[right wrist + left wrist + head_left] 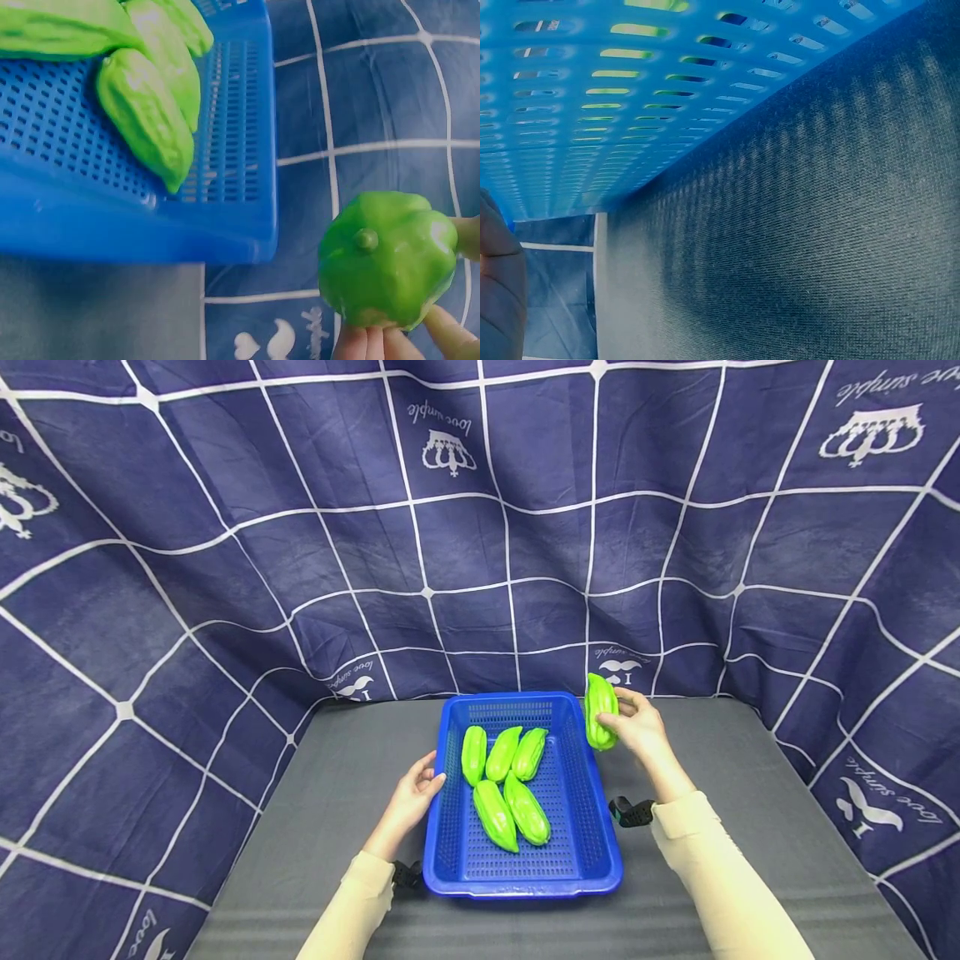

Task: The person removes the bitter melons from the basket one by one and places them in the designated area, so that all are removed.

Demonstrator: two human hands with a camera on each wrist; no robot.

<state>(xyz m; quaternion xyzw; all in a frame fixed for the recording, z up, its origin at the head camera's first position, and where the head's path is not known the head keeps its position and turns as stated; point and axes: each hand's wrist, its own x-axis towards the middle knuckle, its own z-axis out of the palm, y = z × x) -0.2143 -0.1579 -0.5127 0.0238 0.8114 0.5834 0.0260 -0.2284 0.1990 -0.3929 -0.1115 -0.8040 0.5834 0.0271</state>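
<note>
A blue plastic basket (522,887) with slotted walls stands in the middle of the grey surface. Several bright green, ridged bitter melons (495,817) lie inside it, mostly toward its left half. At the basket's left rim my left hand (408,795) grips the edge, thumb on top; the left wrist view shows the outer wall (630,97) close up. My right hand (637,727) holds another bitter melon (601,714) by its sides, in the air just beyond the right rim. Its rounded end with a small nub faces the right wrist camera.
Grey cloth (720,777) covers the work surface on both sides of the basket. A dark blue curtain (525,552) with white lines hangs behind and at both sides. Black straps (632,812) sit at the wrists, near the basket's sides.
</note>
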